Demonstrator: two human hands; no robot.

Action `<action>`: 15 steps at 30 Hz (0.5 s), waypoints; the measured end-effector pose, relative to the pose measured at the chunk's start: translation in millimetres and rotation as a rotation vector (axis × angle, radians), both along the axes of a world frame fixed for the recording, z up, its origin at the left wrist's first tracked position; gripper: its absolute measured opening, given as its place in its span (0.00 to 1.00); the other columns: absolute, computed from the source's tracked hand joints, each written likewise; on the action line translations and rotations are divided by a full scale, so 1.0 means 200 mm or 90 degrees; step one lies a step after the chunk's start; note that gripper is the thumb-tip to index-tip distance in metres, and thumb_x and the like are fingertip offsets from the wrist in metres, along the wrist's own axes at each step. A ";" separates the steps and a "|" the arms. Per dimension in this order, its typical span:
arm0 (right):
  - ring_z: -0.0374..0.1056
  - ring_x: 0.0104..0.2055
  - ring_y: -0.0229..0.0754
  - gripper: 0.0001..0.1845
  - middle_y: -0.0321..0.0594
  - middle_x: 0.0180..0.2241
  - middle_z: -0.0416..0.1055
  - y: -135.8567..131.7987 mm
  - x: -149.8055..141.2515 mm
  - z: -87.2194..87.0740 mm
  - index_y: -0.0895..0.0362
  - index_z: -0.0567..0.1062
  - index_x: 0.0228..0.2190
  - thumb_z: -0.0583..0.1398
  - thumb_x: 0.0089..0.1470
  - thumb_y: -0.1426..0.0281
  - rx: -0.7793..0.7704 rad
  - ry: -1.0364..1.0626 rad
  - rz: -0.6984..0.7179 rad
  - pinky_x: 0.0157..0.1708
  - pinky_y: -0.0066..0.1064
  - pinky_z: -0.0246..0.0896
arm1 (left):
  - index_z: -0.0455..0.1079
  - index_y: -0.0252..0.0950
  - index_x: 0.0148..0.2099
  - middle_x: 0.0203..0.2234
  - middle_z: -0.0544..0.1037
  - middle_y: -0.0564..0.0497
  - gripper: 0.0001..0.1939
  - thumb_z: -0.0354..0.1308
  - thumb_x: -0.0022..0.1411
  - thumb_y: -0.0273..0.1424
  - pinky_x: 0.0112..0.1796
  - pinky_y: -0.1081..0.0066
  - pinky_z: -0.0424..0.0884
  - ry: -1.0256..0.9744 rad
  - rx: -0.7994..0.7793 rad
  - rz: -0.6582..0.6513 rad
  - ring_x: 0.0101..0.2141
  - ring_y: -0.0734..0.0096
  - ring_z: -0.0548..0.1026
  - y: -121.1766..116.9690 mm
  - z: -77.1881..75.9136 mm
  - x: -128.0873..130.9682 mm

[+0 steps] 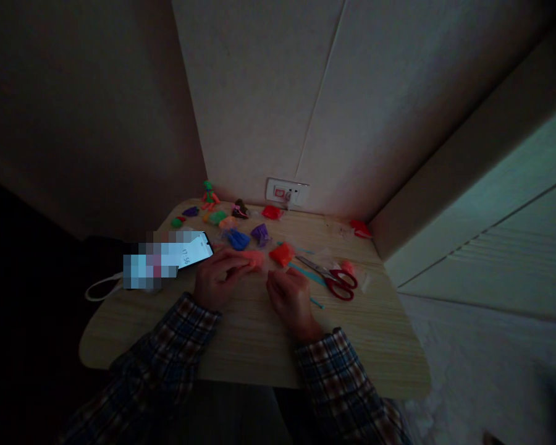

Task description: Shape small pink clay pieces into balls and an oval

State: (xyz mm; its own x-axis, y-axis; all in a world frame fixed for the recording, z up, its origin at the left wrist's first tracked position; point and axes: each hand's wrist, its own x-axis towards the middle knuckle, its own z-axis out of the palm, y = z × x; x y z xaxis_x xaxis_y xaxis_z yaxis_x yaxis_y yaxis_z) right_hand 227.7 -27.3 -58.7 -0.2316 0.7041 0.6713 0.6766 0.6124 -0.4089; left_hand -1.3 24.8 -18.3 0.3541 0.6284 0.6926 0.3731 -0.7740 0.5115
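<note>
My left hand (215,278) is closed in a pinch on a coral-pink lump of modelling clay (254,258), which seems to be in a clear wrapper. Just to its right, my right hand (290,296) is curled with thumb and fingers together. What it holds, if anything, is hidden. Beyond the right hand lies an orange-red clay packet (282,254). Red-handled scissors (338,283) rest on the table to the right, blades partly over a light-blue strip (308,272). Blue clay (238,239) and purple clay (261,234) lie behind the left hand.
The wooden table (241,352) stands against the wall. A lit phone (197,250) lies at left. Near the back are a small green-and-orange clay figure (208,196) and red packets (272,212). A wall socket (287,193) sits behind. The room is dim.
</note>
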 end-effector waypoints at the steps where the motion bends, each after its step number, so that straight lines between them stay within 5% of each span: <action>1: 0.80 0.50 0.48 0.17 0.46 0.58 0.79 -0.01 0.00 0.01 0.54 0.79 0.58 0.67 0.75 0.60 -0.002 0.007 0.001 0.49 0.45 0.82 | 0.77 0.35 0.59 0.52 0.83 0.44 0.14 0.67 0.80 0.38 0.48 0.56 0.85 -0.005 0.009 -0.002 0.46 0.59 0.84 -0.01 0.01 0.00; 15: 0.79 0.42 0.43 0.14 0.42 0.50 0.80 -0.12 -0.04 0.20 0.56 0.79 0.55 0.67 0.75 0.61 -0.028 0.112 -0.033 0.40 0.38 0.81 | 0.78 0.34 0.56 0.47 0.83 0.47 0.10 0.66 0.81 0.36 0.43 0.62 0.85 -0.027 -0.024 -0.085 0.41 0.63 0.84 -0.08 0.09 0.02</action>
State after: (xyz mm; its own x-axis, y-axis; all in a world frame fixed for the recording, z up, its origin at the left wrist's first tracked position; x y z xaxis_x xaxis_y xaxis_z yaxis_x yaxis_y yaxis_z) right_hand 220.5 -52.0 -18.6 -0.0761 0.7415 0.6666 0.6222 0.5578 -0.5493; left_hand 3.5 8.7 -0.2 0.4080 0.6031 0.6854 0.2455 -0.7956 0.5539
